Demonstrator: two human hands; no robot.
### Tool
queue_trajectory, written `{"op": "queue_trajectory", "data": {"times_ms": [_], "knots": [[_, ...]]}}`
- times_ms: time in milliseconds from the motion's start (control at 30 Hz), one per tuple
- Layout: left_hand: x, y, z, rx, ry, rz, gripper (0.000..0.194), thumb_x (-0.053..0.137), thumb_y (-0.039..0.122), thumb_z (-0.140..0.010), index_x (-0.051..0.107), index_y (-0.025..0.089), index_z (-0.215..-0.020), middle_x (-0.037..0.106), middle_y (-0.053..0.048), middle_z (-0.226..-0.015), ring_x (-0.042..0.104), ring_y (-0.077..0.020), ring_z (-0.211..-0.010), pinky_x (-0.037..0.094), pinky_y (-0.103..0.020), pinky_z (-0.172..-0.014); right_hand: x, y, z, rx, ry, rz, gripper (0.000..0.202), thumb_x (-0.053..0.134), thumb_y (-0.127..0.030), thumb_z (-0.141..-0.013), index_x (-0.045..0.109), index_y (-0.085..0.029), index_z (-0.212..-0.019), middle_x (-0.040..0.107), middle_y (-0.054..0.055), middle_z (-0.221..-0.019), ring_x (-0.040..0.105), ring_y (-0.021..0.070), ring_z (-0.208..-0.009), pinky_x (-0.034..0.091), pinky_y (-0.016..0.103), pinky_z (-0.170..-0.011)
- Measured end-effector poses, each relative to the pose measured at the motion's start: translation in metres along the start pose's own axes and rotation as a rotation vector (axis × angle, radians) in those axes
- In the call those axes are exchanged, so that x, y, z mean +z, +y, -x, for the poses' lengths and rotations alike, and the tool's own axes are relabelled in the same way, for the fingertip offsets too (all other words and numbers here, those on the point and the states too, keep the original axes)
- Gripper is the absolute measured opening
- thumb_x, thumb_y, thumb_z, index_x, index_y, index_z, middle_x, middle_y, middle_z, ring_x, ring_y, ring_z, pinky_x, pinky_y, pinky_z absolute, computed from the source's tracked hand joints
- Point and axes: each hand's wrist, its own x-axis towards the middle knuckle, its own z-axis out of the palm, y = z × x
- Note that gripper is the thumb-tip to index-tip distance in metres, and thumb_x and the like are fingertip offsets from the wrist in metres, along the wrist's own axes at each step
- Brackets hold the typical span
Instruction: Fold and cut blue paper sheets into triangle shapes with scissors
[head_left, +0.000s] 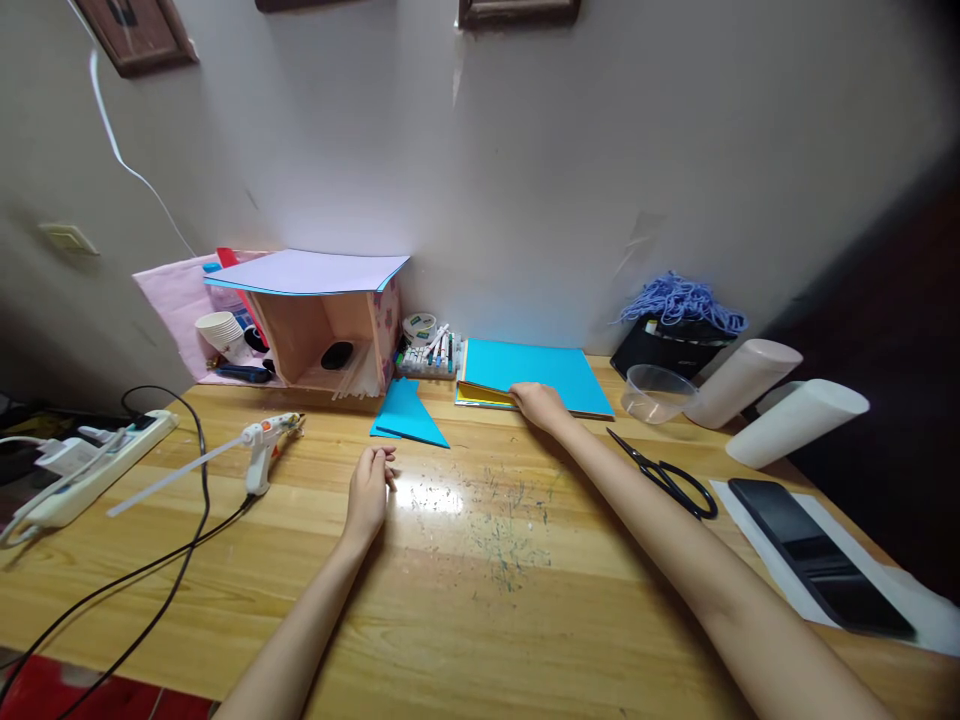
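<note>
My right hand (538, 405) reaches to the front edge of a stack of blue sheets (536, 370) by the wall. Its fingers are closed on the corner of a yellow sheet (486, 394) that shows at the front of the stack. My left hand (371, 490) rests on the wooden table, fingers curled, with no object visible in it. Just beyond the left hand lie blue cut pieces (409, 414). Small dark scraps or marks (502, 530) are scattered on the tabletop between my arms.
At the left are a glue gun (261, 455), its black cable, a power strip (105, 475) and an open box (322, 335). Markers (431, 358) stand by the wall. Scissors (664, 475), a plastic bowl (658, 393), white rolls (799, 422) and a phone (817, 555) lie right.
</note>
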Motion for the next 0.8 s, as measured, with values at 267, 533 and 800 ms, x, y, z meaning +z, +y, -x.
{"op": "queue_trajectory", "data": {"times_ms": [267,533,800], "knots": [[0.001,-0.005,0.000,0.006,-0.008,0.044,0.027,0.041,0.037,-0.079,0.055,0.015,-0.086,0.052,-0.001,-0.074,0.052,-0.0109,-0.058,0.038,-0.020,-0.048,-0.006,0.018,-0.002,0.000,0.061,-0.216,0.019,0.048,-0.030,-0.084,0.064,-0.022,-0.090,0.065,0.002,-0.096,0.057,0.0173,-0.086,0.039,0.022,-0.067],[0.002,-0.001,0.001,-0.025,0.008,0.025,0.028,0.046,0.038,-0.074,0.056,0.015,-0.085,0.052,-0.001,-0.068,0.052,-0.0125,-0.057,0.038,-0.021,-0.046,0.013,0.018,-0.003,0.175,0.234,-0.346,0.022,0.043,-0.028,-0.084,0.063,-0.020,-0.091,0.066,0.005,-0.092,0.058,0.0199,-0.081,0.039,0.025,-0.065],[0.031,0.011,0.003,-0.220,-0.206,0.226,0.024,0.054,0.029,-0.064,0.053,0.014,-0.082,0.051,0.001,-0.061,0.053,-0.0123,-0.053,0.041,-0.022,-0.045,0.025,0.021,-0.004,0.206,0.284,-0.506,0.021,0.047,-0.031,-0.080,0.065,-0.019,-0.080,0.067,0.003,-0.085,0.059,0.0169,-0.078,0.041,0.023,-0.068]]}}
